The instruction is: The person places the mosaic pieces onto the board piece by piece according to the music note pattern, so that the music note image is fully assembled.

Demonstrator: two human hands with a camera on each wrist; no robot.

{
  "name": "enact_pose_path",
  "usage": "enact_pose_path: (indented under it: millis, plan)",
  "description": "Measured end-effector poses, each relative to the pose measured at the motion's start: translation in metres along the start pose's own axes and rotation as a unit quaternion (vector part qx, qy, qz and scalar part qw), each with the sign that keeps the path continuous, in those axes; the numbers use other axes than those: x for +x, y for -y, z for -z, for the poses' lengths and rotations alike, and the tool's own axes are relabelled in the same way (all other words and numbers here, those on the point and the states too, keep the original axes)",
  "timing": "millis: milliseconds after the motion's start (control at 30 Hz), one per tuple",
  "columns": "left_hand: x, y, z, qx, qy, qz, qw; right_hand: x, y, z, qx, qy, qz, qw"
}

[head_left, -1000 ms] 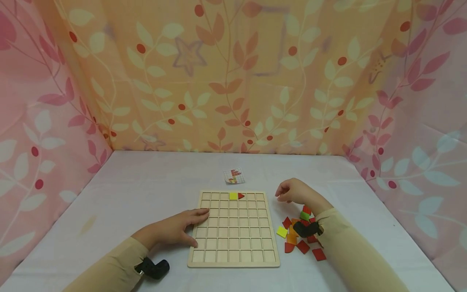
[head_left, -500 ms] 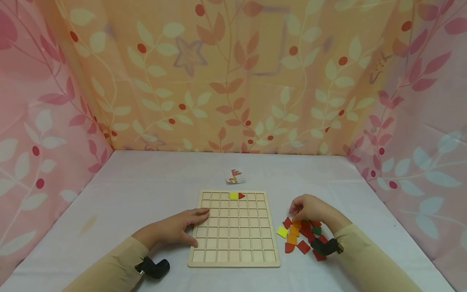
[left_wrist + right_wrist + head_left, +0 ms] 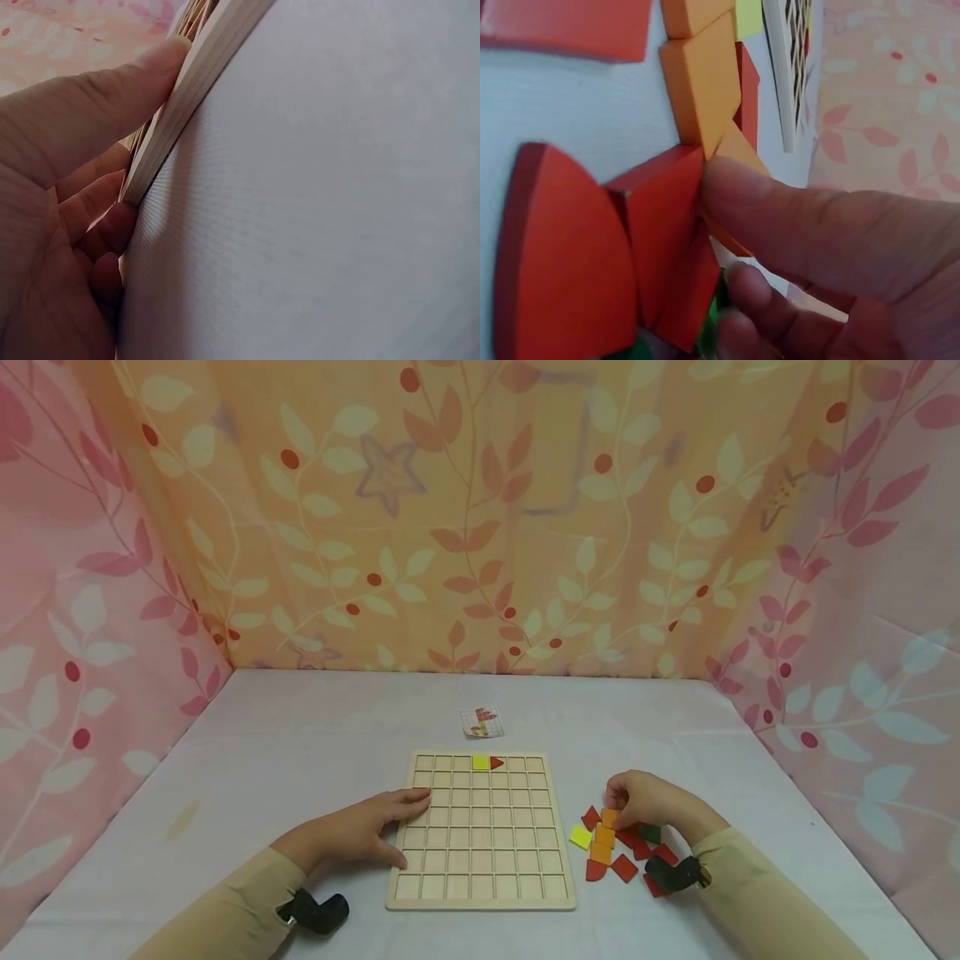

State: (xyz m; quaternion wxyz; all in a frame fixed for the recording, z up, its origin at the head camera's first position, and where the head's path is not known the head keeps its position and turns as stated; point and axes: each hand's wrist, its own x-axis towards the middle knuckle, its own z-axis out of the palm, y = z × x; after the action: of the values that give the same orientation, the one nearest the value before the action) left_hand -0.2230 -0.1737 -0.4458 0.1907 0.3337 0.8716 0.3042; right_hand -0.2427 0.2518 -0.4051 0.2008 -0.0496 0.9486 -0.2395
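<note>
White cloth (image 3: 300,718) lies beneath both hands. Left hand (image 3: 356,828): fingers loosely extended, touching gridded board (image 3: 480,905). Right hand (image 3: 647,799): thumb against orange tile (image 3: 609,817), cannot tell if pinched; red tiles (image 3: 570,255) beside thumb.

Leaf-patterned cloth (image 3: 480,518) behind white table (image 3: 330,727)

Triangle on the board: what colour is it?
Red; the triangle shows best in the head view.

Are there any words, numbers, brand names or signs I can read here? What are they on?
None that can be read.
Card: tiny coloured picture; any writing is too small to read.
Board and coloured pieces: no writing shows.
Patterned cloth: printed design, no readable words.
</note>
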Motion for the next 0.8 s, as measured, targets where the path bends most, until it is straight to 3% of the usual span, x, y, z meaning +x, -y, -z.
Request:
enact_pose_path:
  millis: [300, 467, 800]
  plan:
    - [-0.001, -0.002, 0.000, 0.001, 0.000, 0.002, 1.0000, 0.003, 0.001, 0.006, 0.014, 0.014, 0.018, 0.9997]
    - [0.000, -0.002, -0.001, 0.003, 0.000, 0.005, 1.0000, 0.007, 0.007, 0.013, 0.050, 0.012, 0.034, 0.9981]
    - [-0.001, -0.001, -0.001, 0.000, -0.004, -0.001, 1.0000, 0.028, 0.038, 0.011, 0.120, 0.001, 0.086, 0.9891]
